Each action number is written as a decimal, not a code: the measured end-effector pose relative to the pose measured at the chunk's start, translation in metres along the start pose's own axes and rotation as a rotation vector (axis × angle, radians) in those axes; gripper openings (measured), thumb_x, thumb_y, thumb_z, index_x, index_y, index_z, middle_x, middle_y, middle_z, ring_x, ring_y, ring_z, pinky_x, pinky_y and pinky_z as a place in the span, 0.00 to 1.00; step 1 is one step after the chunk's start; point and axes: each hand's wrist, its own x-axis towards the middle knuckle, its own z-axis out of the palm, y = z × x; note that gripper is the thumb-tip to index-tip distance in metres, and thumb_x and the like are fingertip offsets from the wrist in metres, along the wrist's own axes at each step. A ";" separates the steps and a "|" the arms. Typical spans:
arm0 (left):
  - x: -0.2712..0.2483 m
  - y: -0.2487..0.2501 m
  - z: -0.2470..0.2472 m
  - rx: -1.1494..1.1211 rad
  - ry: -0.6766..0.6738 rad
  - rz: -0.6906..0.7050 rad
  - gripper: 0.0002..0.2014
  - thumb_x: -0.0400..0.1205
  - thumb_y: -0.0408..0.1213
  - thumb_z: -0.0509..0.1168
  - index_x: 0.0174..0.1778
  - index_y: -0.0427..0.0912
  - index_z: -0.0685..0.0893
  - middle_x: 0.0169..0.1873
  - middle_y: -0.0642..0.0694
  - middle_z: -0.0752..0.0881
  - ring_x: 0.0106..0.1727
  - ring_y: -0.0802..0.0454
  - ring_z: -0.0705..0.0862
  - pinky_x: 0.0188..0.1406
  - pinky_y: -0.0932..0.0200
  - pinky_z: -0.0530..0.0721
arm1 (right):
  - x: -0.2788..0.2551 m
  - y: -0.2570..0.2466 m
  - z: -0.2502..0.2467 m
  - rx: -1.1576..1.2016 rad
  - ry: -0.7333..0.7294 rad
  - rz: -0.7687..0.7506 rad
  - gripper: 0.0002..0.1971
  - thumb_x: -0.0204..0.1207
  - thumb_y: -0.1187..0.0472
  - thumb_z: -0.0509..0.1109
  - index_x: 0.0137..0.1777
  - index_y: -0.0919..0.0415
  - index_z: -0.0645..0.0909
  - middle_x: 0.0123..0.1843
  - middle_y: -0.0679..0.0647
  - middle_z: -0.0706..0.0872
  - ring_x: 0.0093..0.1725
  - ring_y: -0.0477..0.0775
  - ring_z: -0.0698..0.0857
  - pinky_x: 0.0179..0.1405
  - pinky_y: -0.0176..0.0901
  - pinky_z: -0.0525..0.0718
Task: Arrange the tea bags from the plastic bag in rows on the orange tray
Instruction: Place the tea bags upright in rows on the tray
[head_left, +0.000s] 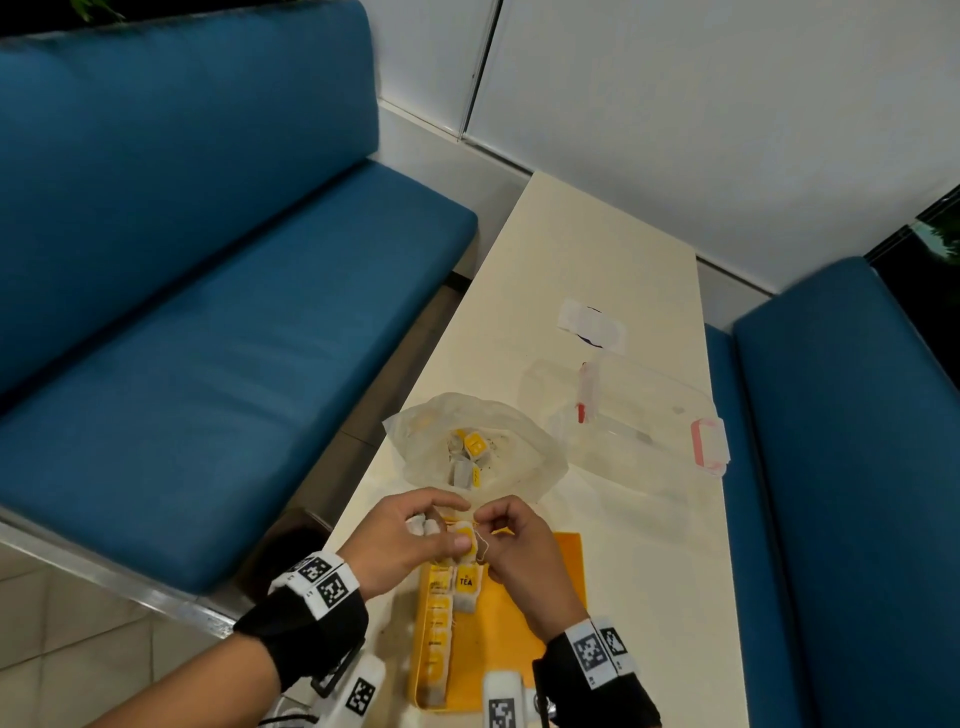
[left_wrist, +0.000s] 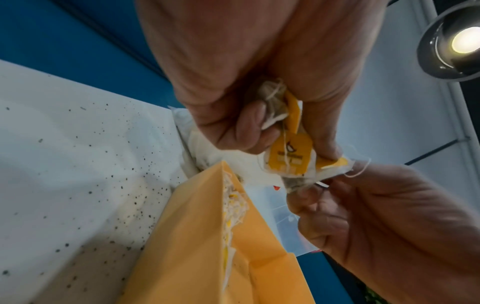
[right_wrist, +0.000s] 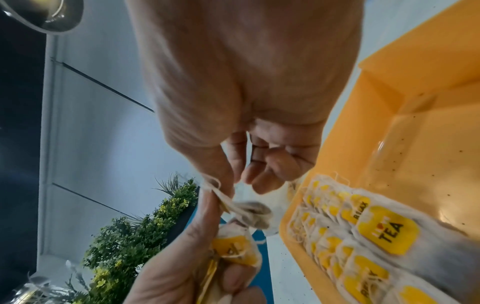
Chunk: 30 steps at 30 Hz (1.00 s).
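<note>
My left hand (head_left: 441, 525) grips a small bunch of tea bags (left_wrist: 288, 156) with yellow tags just above the far end of the orange tray (head_left: 524, 639). Facing it, my right hand (head_left: 491, 522) pinches the corner of one tea bag (right_wrist: 249, 211) from that bunch, its white string looping loose. On the tray, a row of tea bags (head_left: 436, 629) runs along the left wall, and one more bag marked TEA (head_left: 467, 590) lies beside it. The crumpled clear plastic bag (head_left: 524, 447) lies open beyond my hands with a few tea bags (head_left: 470, 454) inside.
A clear lidded plastic box (head_left: 644, 415) with pink clips stands to the right of the bag. A white paper sachet (head_left: 592, 325) lies further back on the cream table (head_left: 597, 249). Blue benches flank the table on both sides.
</note>
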 end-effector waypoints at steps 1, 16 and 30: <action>0.001 0.000 0.000 -0.002 -0.007 0.002 0.14 0.72 0.38 0.83 0.52 0.52 0.93 0.40 0.50 0.92 0.46 0.53 0.90 0.51 0.56 0.88 | 0.000 0.000 -0.001 -0.011 0.019 0.005 0.08 0.73 0.62 0.80 0.47 0.59 0.83 0.39 0.50 0.84 0.33 0.44 0.79 0.29 0.33 0.76; 0.007 -0.003 -0.001 0.184 -0.007 -0.001 0.05 0.75 0.40 0.80 0.45 0.48 0.94 0.44 0.49 0.93 0.47 0.54 0.91 0.50 0.61 0.87 | 0.002 -0.001 -0.010 0.030 0.056 -0.111 0.03 0.75 0.72 0.75 0.43 0.65 0.88 0.30 0.55 0.87 0.29 0.47 0.83 0.29 0.33 0.78; 0.007 -0.038 -0.018 0.432 0.129 -0.206 0.10 0.70 0.49 0.83 0.40 0.53 0.90 0.45 0.55 0.91 0.51 0.59 0.87 0.51 0.58 0.85 | -0.003 0.062 -0.036 -0.197 -0.069 0.273 0.04 0.78 0.70 0.73 0.46 0.64 0.81 0.29 0.58 0.88 0.24 0.53 0.86 0.19 0.40 0.76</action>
